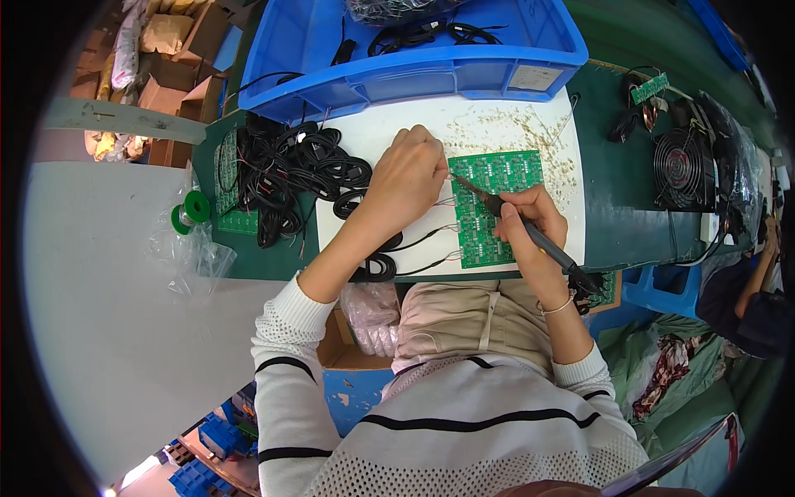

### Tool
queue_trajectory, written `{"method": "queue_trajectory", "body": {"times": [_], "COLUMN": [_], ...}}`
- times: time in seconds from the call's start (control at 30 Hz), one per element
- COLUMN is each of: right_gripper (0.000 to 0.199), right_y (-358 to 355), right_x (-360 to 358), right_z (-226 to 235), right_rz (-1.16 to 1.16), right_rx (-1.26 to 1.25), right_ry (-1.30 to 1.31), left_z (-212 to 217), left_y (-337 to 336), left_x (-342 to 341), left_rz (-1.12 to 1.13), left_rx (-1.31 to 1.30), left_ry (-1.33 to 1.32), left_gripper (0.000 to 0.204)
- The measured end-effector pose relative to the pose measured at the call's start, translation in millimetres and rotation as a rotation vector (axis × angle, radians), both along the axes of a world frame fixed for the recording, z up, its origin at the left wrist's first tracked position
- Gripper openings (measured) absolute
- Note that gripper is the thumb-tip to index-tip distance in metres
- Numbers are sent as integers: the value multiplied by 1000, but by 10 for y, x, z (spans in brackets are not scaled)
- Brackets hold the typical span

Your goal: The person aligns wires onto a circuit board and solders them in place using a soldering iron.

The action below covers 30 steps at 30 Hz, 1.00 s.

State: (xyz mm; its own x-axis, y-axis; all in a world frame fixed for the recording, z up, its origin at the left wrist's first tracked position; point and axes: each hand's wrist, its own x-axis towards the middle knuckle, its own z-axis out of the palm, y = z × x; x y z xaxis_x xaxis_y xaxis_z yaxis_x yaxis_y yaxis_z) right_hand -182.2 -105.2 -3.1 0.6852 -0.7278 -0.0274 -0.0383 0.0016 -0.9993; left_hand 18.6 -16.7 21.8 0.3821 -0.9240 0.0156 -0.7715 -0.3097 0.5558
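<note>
A green circuit board panel (497,224) lies on a white sheet (431,124) in front of me. My right hand (537,228) grips a soldering iron (542,240), its tip reaching the panel's upper left edge. Beside that tip, my left hand (411,176) is closed in a pinch at the same edge. A thin wire seems to be between its fingers, though they largely hide it. Black cables (426,238) run to the panel's left edge, their thin wire ends touching it. More coiled black cables (290,170) are heaped left of my left hand.
A blue bin (414,79) holding black cables stands behind the sheet. Left are a green spool (193,209) and a clear plastic bag (195,261). A black fan (683,168) stands on the right. Another person's arm (755,273) shows at the far right, near a blue stool (662,287).
</note>
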Motion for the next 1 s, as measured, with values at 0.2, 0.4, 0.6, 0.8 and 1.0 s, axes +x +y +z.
{"method": "queue_trajectory", "body": {"times": [0.2,0.4,0.6,0.8,1.0], "right_gripper": [8,11,13,11,10], "right_y": [13,25,3,15,-8], "right_x": [-7,-74,-179,-185,-167], "right_z": [46,-22,60,-29,-66], "right_rz": [13,-2,-102,-92,-92], "right_rx": [-135,-434,-167,8,51], "right_ry": [44,-35,-63,-152,-198], "left_z": [12,0,19,-34,-94], "left_y": [-13,-24,-23,40,155], "left_x": [-31,-34,-52,-33,-19], "left_rz": [12,6,14,9,14], "left_rx": [14,13,30,-52,-142], "left_ry": [-38,-73,-94,-40,51], "left_gripper": [9,8,8,8,10]}}
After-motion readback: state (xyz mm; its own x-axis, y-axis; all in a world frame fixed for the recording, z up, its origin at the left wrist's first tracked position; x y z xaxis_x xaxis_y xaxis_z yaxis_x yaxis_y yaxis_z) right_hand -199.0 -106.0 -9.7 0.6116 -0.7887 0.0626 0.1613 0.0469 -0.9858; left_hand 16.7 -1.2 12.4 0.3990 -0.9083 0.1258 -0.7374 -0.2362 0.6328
